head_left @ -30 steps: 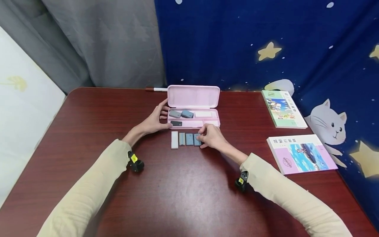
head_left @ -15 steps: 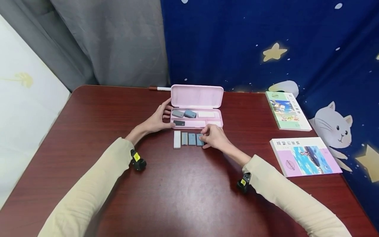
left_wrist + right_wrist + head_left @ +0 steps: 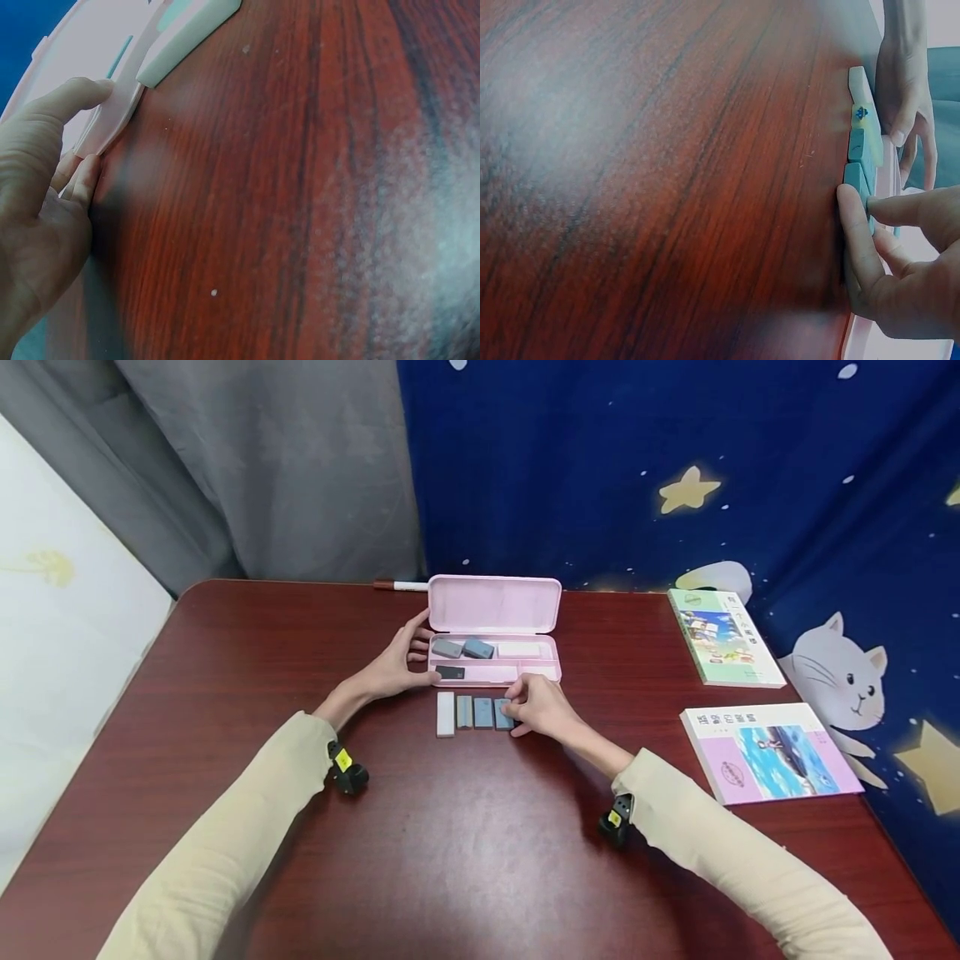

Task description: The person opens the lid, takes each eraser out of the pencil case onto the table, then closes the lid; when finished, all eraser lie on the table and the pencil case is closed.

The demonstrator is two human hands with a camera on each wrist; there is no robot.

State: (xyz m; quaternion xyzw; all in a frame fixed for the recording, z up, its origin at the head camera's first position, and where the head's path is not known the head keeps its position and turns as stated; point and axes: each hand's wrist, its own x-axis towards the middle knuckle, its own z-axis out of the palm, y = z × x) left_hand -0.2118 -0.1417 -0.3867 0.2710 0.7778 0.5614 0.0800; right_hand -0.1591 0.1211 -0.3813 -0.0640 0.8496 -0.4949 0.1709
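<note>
An open pink case (image 3: 495, 683) holds a grey block (image 3: 447, 648), a blue-grey block (image 3: 478, 648), a dark block (image 3: 450, 672) and white pieces. My left hand (image 3: 392, 665) grips its left end, thumb over the front corner and fingers along the side; the left wrist view shows the thumb over the rim. In front of the case stands a row: a white block (image 3: 446, 715), a grey-beige one (image 3: 465, 712) and two blue ones. The rightmost blue block (image 3: 503, 713) is pinched between the thumb and fingers of my right hand (image 3: 543, 707), beside its blue neighbour (image 3: 483, 713).
Two books lie on the right of the table, a green one (image 3: 723, 639) behind a purple-and-white one (image 3: 768, 752). A brown-and-white marker (image 3: 401, 586) lies at the back edge, left of the case's raised lid. Curtains hang behind the table.
</note>
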